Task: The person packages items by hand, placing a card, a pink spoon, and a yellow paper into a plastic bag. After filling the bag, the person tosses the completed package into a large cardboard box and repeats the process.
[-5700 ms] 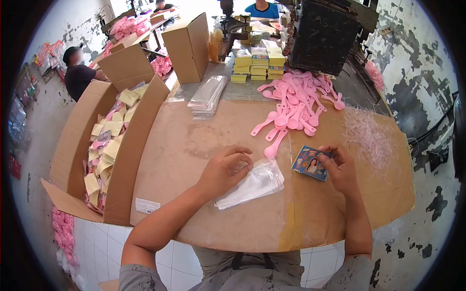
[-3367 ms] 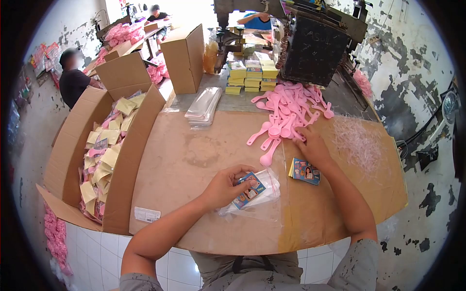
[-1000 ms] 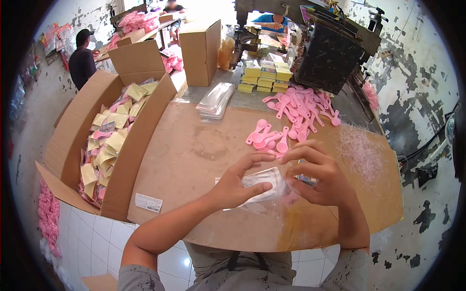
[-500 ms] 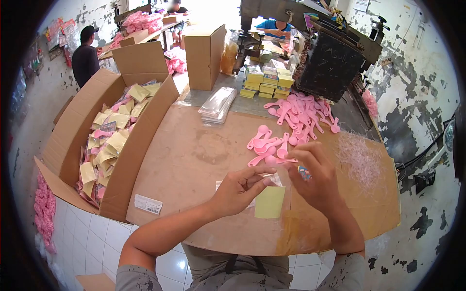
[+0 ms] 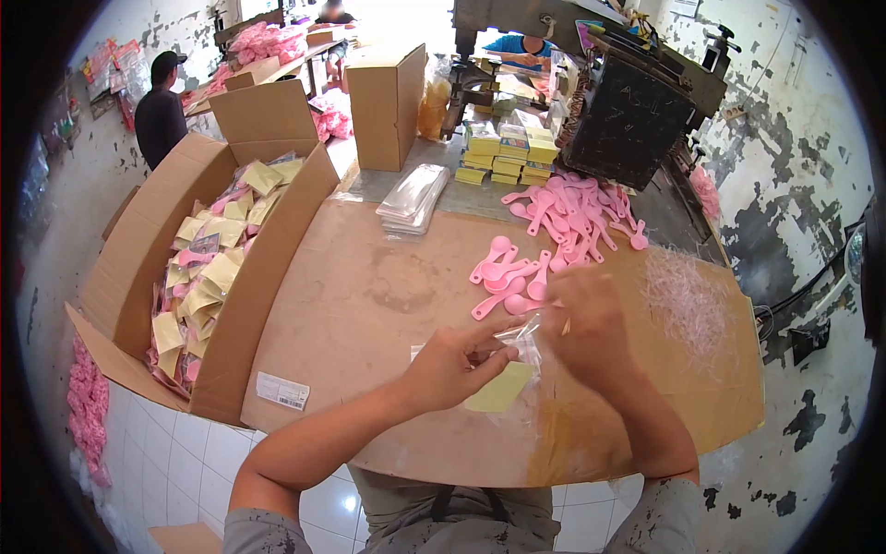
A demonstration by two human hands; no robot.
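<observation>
Between thumb and fingers, my left hand (image 5: 445,371) grips a clear plastic bag (image 5: 524,340). A pale yellow card (image 5: 498,388) shows below the thumb, apparently inside the bag. My right hand (image 5: 589,325) is at the bag's upper right edge, fingers bent and smeared by motion, so whether they hold anything is unclear. Just beyond both hands lie several loose pink measuring spoons (image 5: 503,277), with a larger pile of pink spoons (image 5: 574,217) behind them. Part of another clear bag or wrapper sits under my left hand, mostly hidden.
At left stands an open cardboard box (image 5: 268,300) full of packed bags. Flat clear bags (image 5: 413,200) are stacked at the table's back, near piled yellow cards (image 5: 508,148) and a black machine (image 5: 628,120). Plastic shreds (image 5: 688,305) lie at right. Other people are in the background.
My right hand has moved slightly left and down towards the bag and is now blurred. The yellow card has shifted left and tilted, and the bag's clear top now shows between my hands.
</observation>
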